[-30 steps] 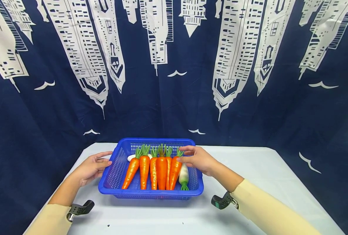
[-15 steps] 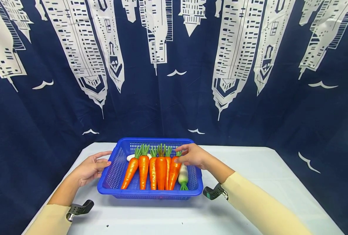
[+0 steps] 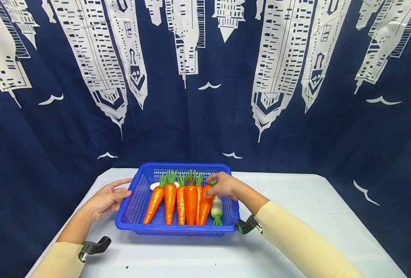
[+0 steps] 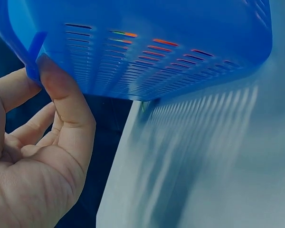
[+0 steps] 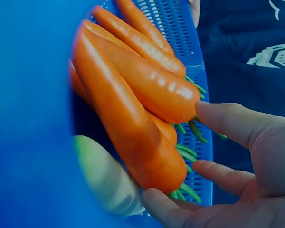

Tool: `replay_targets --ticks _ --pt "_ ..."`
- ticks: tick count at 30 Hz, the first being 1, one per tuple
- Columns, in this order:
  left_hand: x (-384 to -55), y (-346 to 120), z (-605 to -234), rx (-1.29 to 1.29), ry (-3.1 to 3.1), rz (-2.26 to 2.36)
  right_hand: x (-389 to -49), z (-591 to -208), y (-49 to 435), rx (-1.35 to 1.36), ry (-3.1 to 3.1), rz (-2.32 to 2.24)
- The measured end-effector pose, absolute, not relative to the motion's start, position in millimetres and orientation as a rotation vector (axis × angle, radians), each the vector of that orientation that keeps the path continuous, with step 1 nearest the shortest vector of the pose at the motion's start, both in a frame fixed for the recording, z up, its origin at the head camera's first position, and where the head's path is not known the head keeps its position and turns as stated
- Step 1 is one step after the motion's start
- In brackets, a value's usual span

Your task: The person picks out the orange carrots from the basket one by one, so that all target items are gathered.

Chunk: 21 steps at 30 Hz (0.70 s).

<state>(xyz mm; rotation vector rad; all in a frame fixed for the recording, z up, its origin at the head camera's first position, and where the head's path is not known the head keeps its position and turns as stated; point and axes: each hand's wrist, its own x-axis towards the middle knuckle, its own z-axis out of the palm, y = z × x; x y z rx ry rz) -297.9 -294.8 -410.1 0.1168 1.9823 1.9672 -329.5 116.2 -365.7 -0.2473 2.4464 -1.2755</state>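
The left hand (image 3: 106,200) pinches the left rim of the blue basket (image 3: 177,227), near the left edge of the white tabletop (image 3: 295,216). Inside lie six carrots (image 3: 190,204), tips toward the near side. The right hand (image 3: 224,185), fingers apart, hovers around the rightmost carrot's top, beside the white radish (image 3: 216,208); contact is unclear. Tabletop stretches rightward. Since a second ago, the right hand has shifted slightly left; the basket has stayed.

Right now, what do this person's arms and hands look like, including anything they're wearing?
Long, plain cream fabric sleeves cover both arms. Each cuff carries a black curved-ended band with a silvery fitting; the right one shows a green patch. The left hand and right hand are ungloved.
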Motion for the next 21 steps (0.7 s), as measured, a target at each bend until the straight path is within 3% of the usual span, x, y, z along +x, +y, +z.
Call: replay_targets --ticks 21 --pt "-296.5 -294.2 -409.8 0.144 1.926 2.016 -341.0 -365.6 105.5 -0.23 2.488 -1.102"
